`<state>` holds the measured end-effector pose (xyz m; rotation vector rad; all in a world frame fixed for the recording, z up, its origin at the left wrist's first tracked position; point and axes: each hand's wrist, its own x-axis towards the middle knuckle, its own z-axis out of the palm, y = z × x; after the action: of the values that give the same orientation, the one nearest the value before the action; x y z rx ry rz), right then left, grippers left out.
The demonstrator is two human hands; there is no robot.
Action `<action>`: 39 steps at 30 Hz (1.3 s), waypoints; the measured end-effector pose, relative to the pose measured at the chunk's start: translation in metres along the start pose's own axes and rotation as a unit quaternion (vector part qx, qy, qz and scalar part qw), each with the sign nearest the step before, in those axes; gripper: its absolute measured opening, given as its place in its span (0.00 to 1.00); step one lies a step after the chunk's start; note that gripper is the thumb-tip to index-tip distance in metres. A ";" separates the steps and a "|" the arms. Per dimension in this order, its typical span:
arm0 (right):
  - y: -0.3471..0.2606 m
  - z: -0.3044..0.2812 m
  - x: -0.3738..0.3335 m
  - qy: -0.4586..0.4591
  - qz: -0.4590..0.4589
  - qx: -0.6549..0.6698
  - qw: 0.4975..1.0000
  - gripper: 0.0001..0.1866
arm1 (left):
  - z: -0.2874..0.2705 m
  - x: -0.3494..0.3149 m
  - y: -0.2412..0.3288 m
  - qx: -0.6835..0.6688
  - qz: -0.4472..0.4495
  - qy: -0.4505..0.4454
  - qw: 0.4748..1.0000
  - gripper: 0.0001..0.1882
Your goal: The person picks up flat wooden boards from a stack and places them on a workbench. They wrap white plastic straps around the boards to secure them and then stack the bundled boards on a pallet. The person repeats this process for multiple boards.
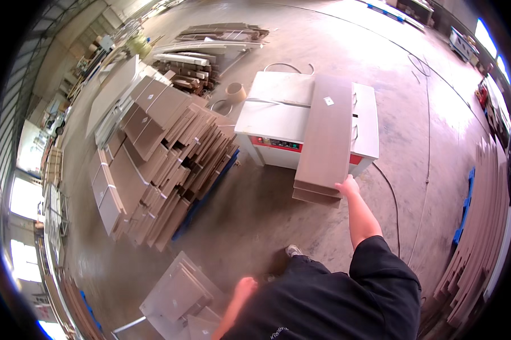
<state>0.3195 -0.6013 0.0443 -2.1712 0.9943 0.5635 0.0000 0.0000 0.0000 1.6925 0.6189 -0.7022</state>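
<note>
A small stack of long brown boards [326, 136] lies across the top of a white strapping machine [278, 122], its near end sticking out past the machine's front edge. A small white label shows on the top board. At the near right corner of the stack, my right hand [347, 186] is closed on the boards' edge, arm stretched forward. My left hand [245, 288] hangs low beside my body, near flat brown panels [179, 289] on the lower left; it is blurred and its fingers cannot be made out.
Bundled brown boards [170, 164] are piled on a blue pallet [201, 198] to the left. More board piles [199, 62] lie farther back, near a cardboard tube [235, 92]. A black cable [392, 192] crosses the floor right of the machine. Tall board stacks [482, 215] line the right side.
</note>
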 end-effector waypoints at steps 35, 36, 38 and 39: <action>-0.165 0.440 -0.229 -0.399 -0.328 -0.406 0.754 0.15 | -0.092 -0.099 -0.328 -0.458 -0.176 0.319 0.811 0.12; -0.179 0.456 -0.253 -0.397 -0.343 -0.437 0.731 0.16 | -0.107 -0.088 -0.330 -0.461 -0.171 0.330 0.806 0.12; -0.208 0.482 -0.330 -0.399 -0.365 -0.493 0.682 0.17 | -0.147 -0.076 -0.336 -0.461 -0.165 0.353 0.797 0.12; -0.217 0.494 -0.351 -0.409 -0.365 -0.480 0.685 0.16 | -0.165 -0.068 -0.339 -0.476 -0.164 0.353 0.789 0.13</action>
<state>0.2225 0.0342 0.0114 -2.3631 -0.8574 1.6536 -0.2681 0.2313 -0.1451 0.8183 1.5198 0.1153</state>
